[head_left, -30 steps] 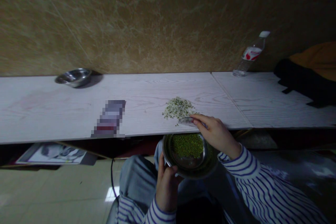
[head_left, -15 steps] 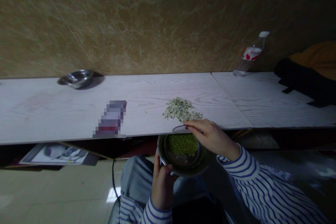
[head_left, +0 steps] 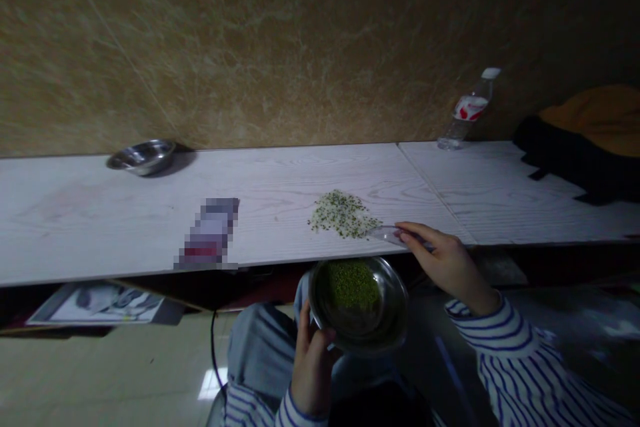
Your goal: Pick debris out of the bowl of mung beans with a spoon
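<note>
Though glossy metal, handheld round bowl [head_left: 373,332] with green grains [head_left: 353,285]

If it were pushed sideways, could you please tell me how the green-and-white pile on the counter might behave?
The pile would probably spread rather than slide as one piece, since it looks loose and granular, with bits scattered around its margins. Pushed towards the person, some might spill off the counter, whose near edge shows no raised lip.

left hand [head_left: 315,360] gripping the steel bowl [head_left: 394,307] of green grains [head_left: 353,283] by the white table [head_left: 270,227], right hand [head_left: 445,263] pinching a clear scoop [head_left: 386,234], tip at the speckled pile's [head_left: 340,213] near right edge (bottle [head_left: 463,117] standing far right)!
</note>
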Available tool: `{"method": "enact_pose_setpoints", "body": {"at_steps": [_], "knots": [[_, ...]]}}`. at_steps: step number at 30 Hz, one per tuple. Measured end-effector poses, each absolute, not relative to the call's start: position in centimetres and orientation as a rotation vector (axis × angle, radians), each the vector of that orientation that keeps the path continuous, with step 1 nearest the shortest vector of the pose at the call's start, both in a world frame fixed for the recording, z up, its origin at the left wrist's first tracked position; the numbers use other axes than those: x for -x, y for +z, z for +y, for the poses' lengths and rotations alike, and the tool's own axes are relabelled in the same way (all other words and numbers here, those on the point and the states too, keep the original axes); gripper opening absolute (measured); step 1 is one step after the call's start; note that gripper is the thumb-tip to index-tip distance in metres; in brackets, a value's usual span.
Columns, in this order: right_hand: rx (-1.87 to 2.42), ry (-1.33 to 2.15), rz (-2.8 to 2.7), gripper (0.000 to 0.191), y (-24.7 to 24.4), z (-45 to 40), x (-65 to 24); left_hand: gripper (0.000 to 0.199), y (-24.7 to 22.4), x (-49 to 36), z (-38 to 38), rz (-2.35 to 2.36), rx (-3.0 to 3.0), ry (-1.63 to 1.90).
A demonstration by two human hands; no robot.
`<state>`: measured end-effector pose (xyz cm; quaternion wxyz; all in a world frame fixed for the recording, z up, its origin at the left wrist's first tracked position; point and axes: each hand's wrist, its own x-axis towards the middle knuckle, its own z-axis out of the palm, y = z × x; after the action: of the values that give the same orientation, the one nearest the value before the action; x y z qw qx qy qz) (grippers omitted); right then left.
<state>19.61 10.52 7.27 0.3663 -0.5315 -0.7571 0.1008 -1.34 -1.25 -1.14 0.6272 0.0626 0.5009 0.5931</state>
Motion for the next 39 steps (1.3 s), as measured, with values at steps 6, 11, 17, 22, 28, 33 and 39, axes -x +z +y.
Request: {"method": "enact_pose_setpoints", "body": {"at_steps": [6, 11, 17, 22, 28, 33, 39], "knots": [[1.393, 0.246, -1.949, 0.025, 7.4, 10.9, -21.1, 0.077, -1.3, 0.6, -1.4, 1.131, -0.119, 1.360], [1.358, 0.289, -2.021, 0.025, 7.6, 10.7, -20.9, 0.080, -1.2, 0.4, -1.4, 1.089, -0.087, 1.337], [1.223, 0.311, -2.171, 0.024, 8.2, 11.3, -18.9, 0.078, -1.2, 0.3, -1.5, 1.081, -0.094, 1.317], [1.107, 0.329, -2.270, 0.026, 8.5, 13.0, -17.0, 0.081, -1.6, 0.3, -1.4, 1.099, -0.089, 1.317], [1.098, 0.421, -2.253, 0.027, 8.0, 15.1, -16.0, 0.082, -2.1, 0.6, -1.4, 1.100, -0.057, 1.311], [1.105, 0.466, -2.202, 0.028, 7.5, 16.9, -15.5, 0.082, -2.0, 0.8, -1.3, 1.074, -0.054, 1.310], [1.098, 0.477, -2.142, 0.027, 8.2, 17.8, -15.2, 0.083, -2.1, 0.8, -1.3, 1.085, -0.046, 1.303]]}}
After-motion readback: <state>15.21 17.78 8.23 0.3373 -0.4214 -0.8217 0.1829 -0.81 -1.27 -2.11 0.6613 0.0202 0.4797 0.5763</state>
